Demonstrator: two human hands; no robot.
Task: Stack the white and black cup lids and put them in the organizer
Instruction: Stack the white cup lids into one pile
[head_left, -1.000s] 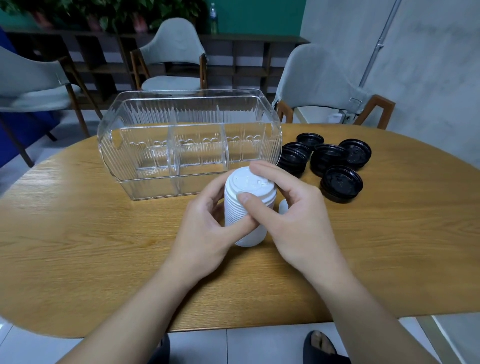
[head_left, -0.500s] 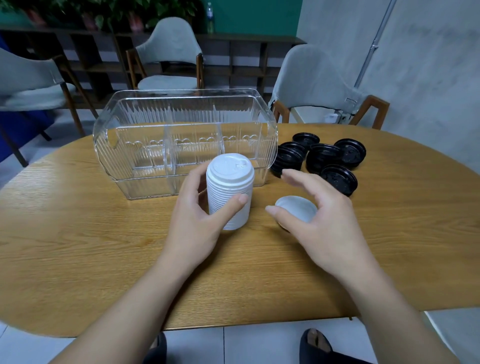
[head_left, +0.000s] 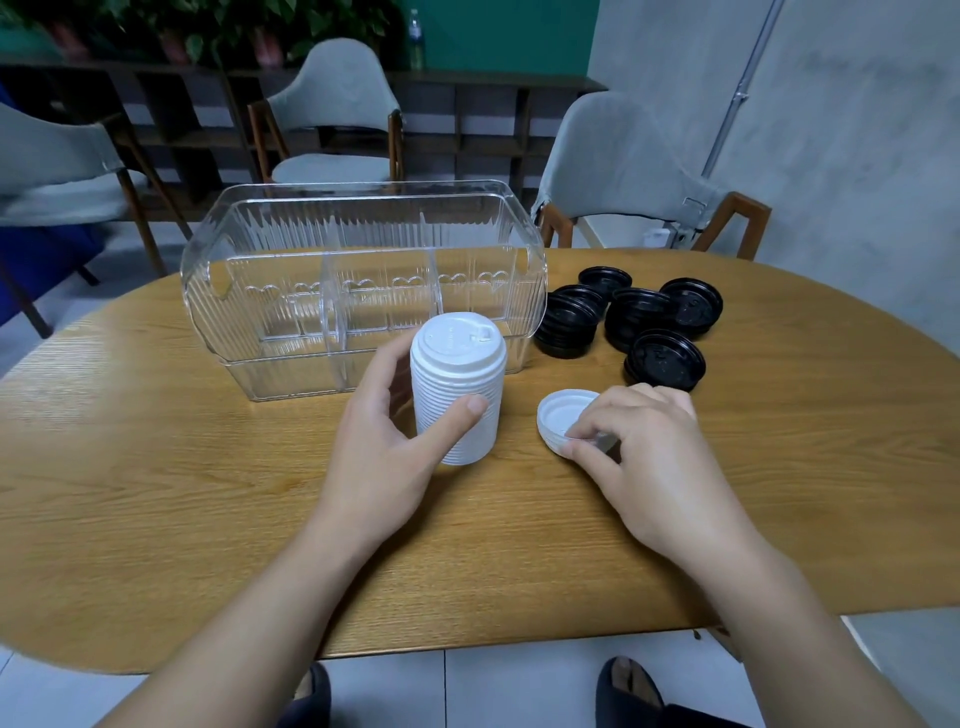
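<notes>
White ribbed stack of plastic cup lids (head_left: 457, 395) stands upright on the wooden oval counter (head_left: 156, 467), just in front of the clear ribbed plastic organizer (head_left: 363, 280); left hand (head_left: 384, 447) curls round it, thumb on the near side. Right hand (head_left: 649, 462) pinches the near rim of a single upturned white lid (head_left: 563, 413). Black lid stacks (head_left: 631, 325) sit clustered right of the organizer, with bare counter toward the right edge.

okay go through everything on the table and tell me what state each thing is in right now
white lid stack: upright on the table, held by the left hand
loose white lid: upside down, near edge pinched by the right hand
black lids: unsorted, in low piles on the table
organizer: compartments hold nothing
table: carries everything listed
</notes>
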